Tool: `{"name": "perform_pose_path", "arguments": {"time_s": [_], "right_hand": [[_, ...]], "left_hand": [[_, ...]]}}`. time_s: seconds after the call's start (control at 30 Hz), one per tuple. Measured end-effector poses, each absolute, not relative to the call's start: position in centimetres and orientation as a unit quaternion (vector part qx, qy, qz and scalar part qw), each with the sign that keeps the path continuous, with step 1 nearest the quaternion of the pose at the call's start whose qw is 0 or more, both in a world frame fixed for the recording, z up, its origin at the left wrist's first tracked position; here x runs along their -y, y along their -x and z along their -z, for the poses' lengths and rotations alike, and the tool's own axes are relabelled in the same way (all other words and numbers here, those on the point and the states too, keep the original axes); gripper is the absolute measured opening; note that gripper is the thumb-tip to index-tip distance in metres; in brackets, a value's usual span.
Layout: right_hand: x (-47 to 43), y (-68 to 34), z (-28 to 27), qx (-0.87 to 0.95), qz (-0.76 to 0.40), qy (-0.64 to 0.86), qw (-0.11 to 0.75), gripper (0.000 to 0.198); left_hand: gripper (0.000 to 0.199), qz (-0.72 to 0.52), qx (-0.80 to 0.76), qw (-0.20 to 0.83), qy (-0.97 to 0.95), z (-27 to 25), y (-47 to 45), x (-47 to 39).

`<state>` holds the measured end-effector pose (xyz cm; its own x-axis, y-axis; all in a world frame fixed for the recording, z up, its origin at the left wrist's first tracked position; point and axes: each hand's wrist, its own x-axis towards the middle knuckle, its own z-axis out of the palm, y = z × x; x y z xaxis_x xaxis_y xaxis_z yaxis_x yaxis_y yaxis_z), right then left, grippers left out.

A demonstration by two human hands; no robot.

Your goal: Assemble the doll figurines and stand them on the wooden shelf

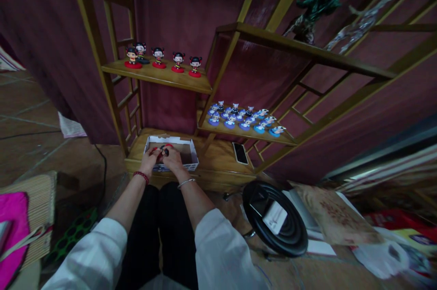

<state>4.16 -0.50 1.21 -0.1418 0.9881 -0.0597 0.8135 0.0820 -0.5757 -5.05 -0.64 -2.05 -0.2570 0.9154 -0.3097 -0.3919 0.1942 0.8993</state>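
Both hands are together over a shallow white cardboard box on the low wooden shelf. My left hand, with a red beaded bracelet on the wrist, is closed on one side of a small figurine with black and red parts. My right hand, with a silver bangle, grips the same figurine from the other side. Fingers cover most of it. Several black-haired figurines on red bases, such as a figurine, stand on the upper left shelf.
Rows of purple and blue figurines fill the middle shelf. A phone lies right of the box. Dark green and glassy statues stand high on the right. A round black stool and plastic bags are on the floor.
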Motion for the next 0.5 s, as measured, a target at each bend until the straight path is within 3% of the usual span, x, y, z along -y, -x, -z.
{"name": "perform_pose_path", "arguments": {"time_s": [0.5], "right_hand": [[-0.6, -4.1, -0.7, 0.704, -0.244, 0.642, 0.181, 0.027]], "left_hand": [[0.004, -0.596, -0.515, 0.584, -0.196, 1.6, 5.4, 0.3]]}}
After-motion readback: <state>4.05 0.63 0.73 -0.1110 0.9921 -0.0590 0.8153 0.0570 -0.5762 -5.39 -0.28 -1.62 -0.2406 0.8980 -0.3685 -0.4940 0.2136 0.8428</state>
